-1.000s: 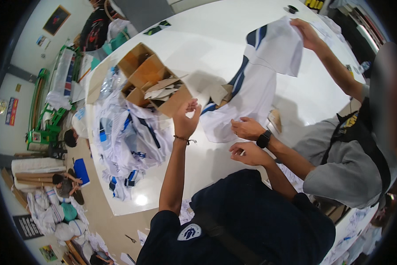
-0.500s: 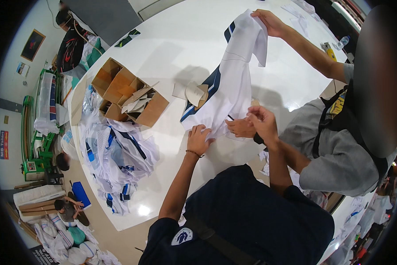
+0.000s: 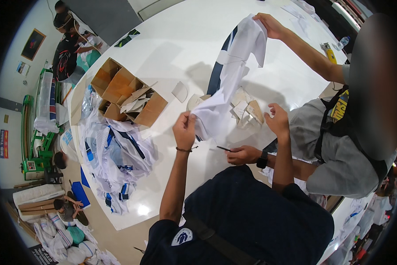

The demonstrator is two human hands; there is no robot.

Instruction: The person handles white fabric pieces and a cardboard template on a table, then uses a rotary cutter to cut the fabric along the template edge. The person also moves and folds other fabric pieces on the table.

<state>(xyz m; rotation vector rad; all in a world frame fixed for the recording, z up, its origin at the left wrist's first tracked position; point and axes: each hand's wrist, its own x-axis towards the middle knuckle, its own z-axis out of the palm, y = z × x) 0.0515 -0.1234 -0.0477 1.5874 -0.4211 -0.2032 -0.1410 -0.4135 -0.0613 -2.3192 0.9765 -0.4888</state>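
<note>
My left hand (image 3: pixel 184 130) is closed on the near end of a white garment piece (image 3: pixel 234 70) with a navy blue side band. The cloth hangs stretched above the table. Its far end is pinched by a co-worker's hand (image 3: pixel 269 26) at the upper right. My right hand (image 3: pixel 279 120) is raised to the right of the cloth, fingers apart and nothing in them. Just below it, the co-worker's other hand (image 3: pixel 244 155) grips a slim dark tool (image 3: pixel 223 148), its kind unclear. Beside the cloth lie several cardboard pieces (image 3: pixel 248 108).
Cardboard boxes (image 3: pixel 152 108) filled with card pieces stand on the white table (image 3: pixel 163 53), left of the cloth. A heap of white and blue garments (image 3: pixel 119 154) covers the table's left side. A yellow tool (image 3: pixel 328 53) and a clear bottle (image 3: pixel 343 43) lie at the upper right.
My left hand has lifted the cloth's near end up and to the left. My right hand has moved right and opened. The co-worker's tool hand has dropped lower, baring the cardboard pieces.
</note>
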